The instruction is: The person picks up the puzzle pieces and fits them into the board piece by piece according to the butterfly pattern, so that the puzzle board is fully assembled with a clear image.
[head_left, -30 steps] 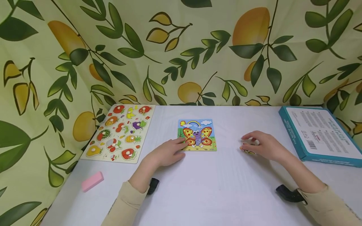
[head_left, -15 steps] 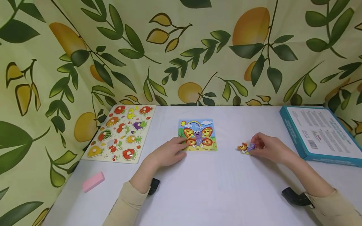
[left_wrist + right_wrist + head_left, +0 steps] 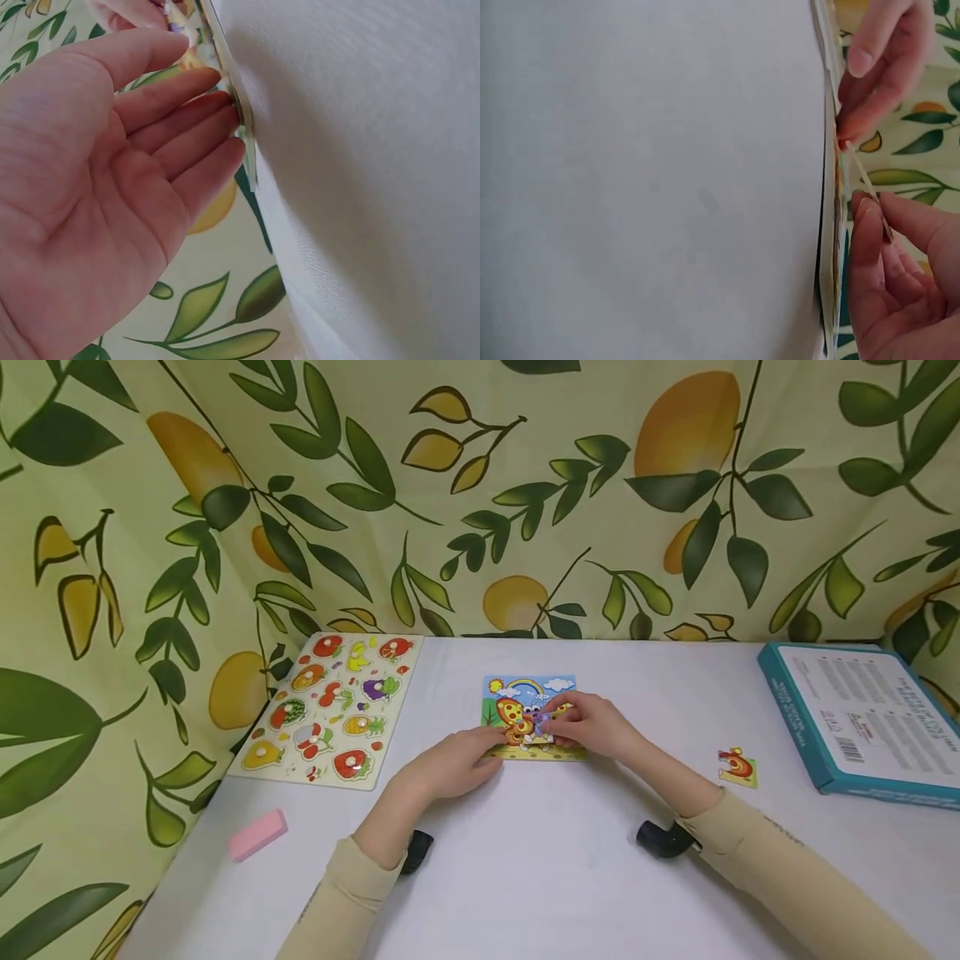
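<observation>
A square butterfly jigsaw puzzle [image 3: 517, 681] lies flat in the middle of the table. My left hand [image 3: 453, 764] rests at its lower left, and the fingertips touch its edge with the fingers nearly straight, as the left wrist view confirms. Over the board, my right hand [image 3: 592, 725] pinches a thin puzzle piece [image 3: 866, 180] between thumb and fingers. That piece is tilted against the board in the right wrist view, and I cannot tell whether it touches. Another puzzle piece [image 3: 738, 768], with an orange-red swirl, lies on the table to the right.
A fruit peg board [image 3: 378, 710] lies at the back left, with a pink block [image 3: 258, 835] nearer the front. On the right is a teal-edged box [image 3: 862, 718]. Patterned cloth [image 3: 360, 568] hangs behind the white table [image 3: 540, 860].
My right hand has moved left from the right side of the table to the butterfly puzzle, carrying one piece. One piece stays behind on the table. The left hand keeps its place.
</observation>
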Tool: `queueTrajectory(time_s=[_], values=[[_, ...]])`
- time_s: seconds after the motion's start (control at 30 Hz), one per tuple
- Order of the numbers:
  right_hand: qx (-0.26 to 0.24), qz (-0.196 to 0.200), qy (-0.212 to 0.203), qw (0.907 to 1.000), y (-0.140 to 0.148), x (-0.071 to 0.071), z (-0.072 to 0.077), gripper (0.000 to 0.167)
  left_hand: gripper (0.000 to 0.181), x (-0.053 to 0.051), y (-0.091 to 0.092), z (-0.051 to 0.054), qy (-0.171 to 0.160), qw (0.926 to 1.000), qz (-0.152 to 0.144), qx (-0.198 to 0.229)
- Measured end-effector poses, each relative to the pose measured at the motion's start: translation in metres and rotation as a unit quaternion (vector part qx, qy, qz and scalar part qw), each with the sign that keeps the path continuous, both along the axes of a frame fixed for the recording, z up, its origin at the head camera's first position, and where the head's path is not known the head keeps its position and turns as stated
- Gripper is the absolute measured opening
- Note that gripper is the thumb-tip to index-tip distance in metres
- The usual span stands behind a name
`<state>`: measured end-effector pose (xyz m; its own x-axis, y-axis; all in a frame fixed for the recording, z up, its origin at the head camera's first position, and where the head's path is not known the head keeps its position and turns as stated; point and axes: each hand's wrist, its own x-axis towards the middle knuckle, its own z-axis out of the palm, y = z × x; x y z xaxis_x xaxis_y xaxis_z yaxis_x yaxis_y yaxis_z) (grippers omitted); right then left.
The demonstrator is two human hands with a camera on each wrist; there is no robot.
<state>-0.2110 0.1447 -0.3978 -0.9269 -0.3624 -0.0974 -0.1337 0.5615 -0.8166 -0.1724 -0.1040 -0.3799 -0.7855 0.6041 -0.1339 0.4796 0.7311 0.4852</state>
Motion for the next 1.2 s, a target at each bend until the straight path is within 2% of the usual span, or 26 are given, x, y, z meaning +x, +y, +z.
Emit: queueTrajectory(time_s=[0.13, 0.3, 0.47, 0.7, 0.8, 1.03, 1.2], values=[[0.017, 0.003, 0.030, 0.9994, -0.011, 0.000, 0.000, 0.023, 0.045, 0.000, 0.001, -0.001, 0.000, 1.0000, 0.004, -0.007], [0.027, 0.005, 0.043, 0.9987, -0.015, 0.000, -0.001, 0.020, 0.050, 0.001, -0.001, 0.000, -0.003, 0.9995, 0.005, -0.030], [0.061, 0.013, 0.054, 0.9966, -0.015, -0.001, -0.003, 0.019, 0.052, 0.002, -0.002, -0.001, 0.007, 0.9989, -0.016, -0.044], [0.067, 0.018, 0.065, 0.9955, -0.015, -0.003, -0.004, 0.020, 0.053, 0.002, -0.002, -0.003, 0.014, 0.9976, -0.030, -0.061], [0.068, 0.014, 0.058, 0.9959, -0.013, -0.004, -0.005, 0.020, 0.052, 0.002, -0.002, -0.004, 0.014, 0.9974, -0.033, -0.063], [0.048, -0.006, 0.010, 0.9988, -0.009, -0.009, -0.007, 0.019, 0.052, 0.003, -0.001, -0.002, 0.012, 0.9973, -0.031, -0.066], [0.044, -0.006, -0.002, 0.9990, -0.011, -0.010, -0.006, 0.018, 0.052, 0.003, -0.002, -0.001, 0.015, 0.9973, -0.031, -0.065]])
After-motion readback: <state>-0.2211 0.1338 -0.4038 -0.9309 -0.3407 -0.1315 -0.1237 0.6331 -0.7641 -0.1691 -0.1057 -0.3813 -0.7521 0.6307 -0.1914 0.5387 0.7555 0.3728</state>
